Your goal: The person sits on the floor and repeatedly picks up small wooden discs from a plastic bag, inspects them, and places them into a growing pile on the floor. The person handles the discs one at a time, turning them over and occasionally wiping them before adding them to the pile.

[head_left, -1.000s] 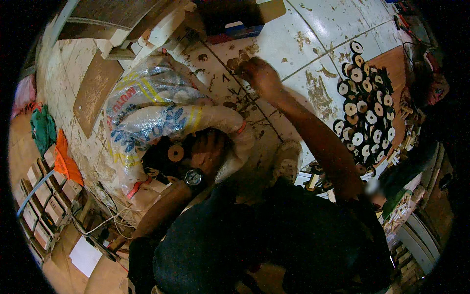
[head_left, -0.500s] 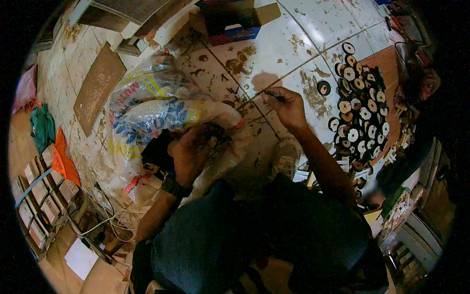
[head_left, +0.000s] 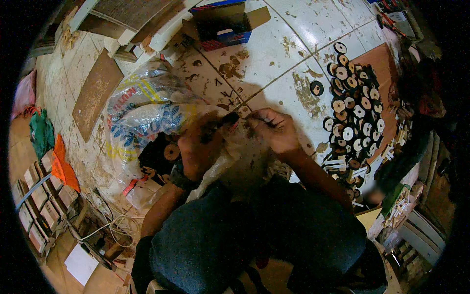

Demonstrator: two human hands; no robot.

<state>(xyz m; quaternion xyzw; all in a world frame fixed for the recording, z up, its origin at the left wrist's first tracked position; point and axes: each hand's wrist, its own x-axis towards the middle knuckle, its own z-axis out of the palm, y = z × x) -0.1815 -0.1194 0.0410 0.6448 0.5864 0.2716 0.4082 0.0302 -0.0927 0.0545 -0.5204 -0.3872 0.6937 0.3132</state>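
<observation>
My left hand (head_left: 198, 149), a watch on its wrist, is closed around a small dark piece (head_left: 229, 118) whose kind I cannot make out. My right hand (head_left: 280, 131) has its thumb and fingers pinched together just right of that piece; what they hold, if anything, is too small to name. Under my left hand lies a crumpled woven plastic sack (head_left: 147, 105) with blue, yellow and red print. Through its opening, beside my left wrist, shows a round brown disc (head_left: 172, 151) among dark contents.
Many dark-rimmed discs with centre holes (head_left: 359, 112) are piled on a brown board (head_left: 387, 61) to the right. One disc (head_left: 316, 88) lies apart on the stained tiles. An open blue box (head_left: 223, 29) stands ahead. A brown panel (head_left: 98, 93) lies left of the sack.
My right hand has come down and left toward my left hand. My left hand has risen to the right with the dark piece, and the disc in the sack now shows.
</observation>
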